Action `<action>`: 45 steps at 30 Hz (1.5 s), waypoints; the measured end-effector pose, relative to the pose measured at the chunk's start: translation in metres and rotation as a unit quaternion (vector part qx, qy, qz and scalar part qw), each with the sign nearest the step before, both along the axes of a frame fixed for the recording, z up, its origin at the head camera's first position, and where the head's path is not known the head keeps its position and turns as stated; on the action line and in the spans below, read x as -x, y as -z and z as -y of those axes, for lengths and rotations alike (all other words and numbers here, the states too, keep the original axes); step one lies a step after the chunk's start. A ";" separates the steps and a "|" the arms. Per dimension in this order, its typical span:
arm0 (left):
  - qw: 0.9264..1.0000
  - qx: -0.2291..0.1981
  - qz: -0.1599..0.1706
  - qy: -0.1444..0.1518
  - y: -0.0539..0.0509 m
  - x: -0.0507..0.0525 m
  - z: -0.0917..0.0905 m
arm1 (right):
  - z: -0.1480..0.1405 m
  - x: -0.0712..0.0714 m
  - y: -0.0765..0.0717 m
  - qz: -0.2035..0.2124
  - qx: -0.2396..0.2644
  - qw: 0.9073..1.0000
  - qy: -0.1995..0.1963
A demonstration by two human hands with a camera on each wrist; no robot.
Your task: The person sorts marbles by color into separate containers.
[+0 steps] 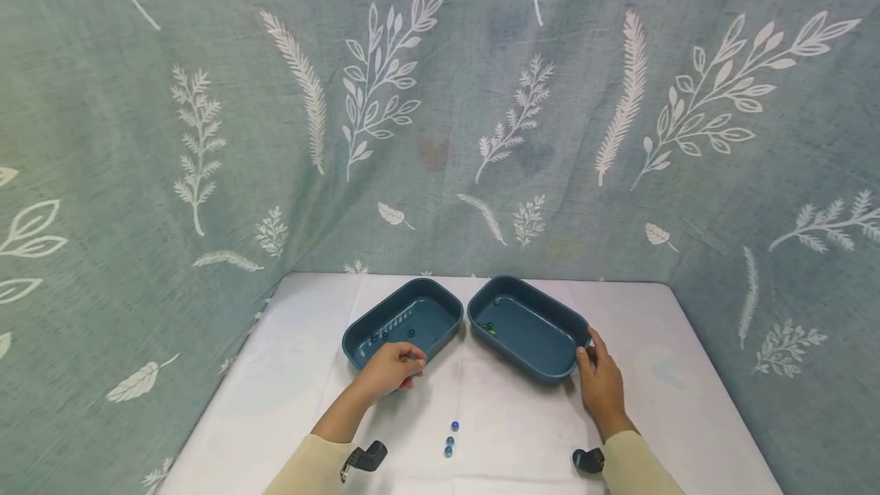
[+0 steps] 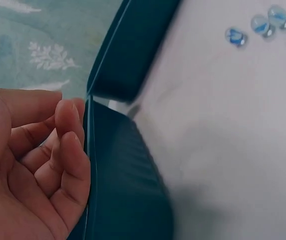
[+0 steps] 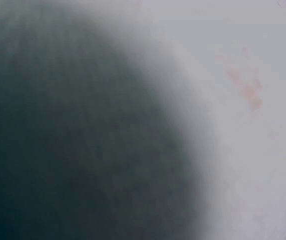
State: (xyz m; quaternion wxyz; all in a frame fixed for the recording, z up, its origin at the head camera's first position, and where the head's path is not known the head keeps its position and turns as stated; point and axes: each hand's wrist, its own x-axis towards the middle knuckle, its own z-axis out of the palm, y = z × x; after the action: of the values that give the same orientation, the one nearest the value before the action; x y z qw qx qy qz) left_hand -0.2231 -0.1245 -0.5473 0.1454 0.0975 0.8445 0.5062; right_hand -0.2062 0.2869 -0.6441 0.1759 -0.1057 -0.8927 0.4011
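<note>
My left hand [image 1: 393,370] is at the near side of the left dark teal tray [image 1: 447,298], fingers curled in towards the thumb. In the left wrist view the curled fingers [image 2: 72,155] lie beside the tray rim; whether a marble is between the fingertips is hidden. Several dark marbles [image 1: 385,335] lie in that tray. My right hand [image 1: 602,384] holds the right end of the second teal tray [image 1: 532,363] at its rim. Green marbles [image 1: 490,326] lie at that tray's left end. On the cloth in front are three blue marbles [image 1: 450,441].
A white cloth [image 1: 509,434] covers the table. Leaf-patterned green fabric [image 1: 440,128] rises behind it and on both sides. In the right wrist view a blurred dark green shape [image 3: 72,140] fills the left; the hand does not show there.
</note>
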 end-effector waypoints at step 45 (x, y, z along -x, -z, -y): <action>0.990 0.116 -0.021 0.083 0.057 -0.051 -0.054 | 0.000 0.001 -0.002 0.000 0.001 1.000 -0.003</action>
State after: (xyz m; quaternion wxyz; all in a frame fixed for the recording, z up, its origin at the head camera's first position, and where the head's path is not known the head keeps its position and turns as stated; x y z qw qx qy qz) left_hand -0.1726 -0.0705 -0.6043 0.1797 0.1606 0.8891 0.3892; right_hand -0.2070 0.2869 -0.6417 0.1749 -0.1026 -0.8928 0.4023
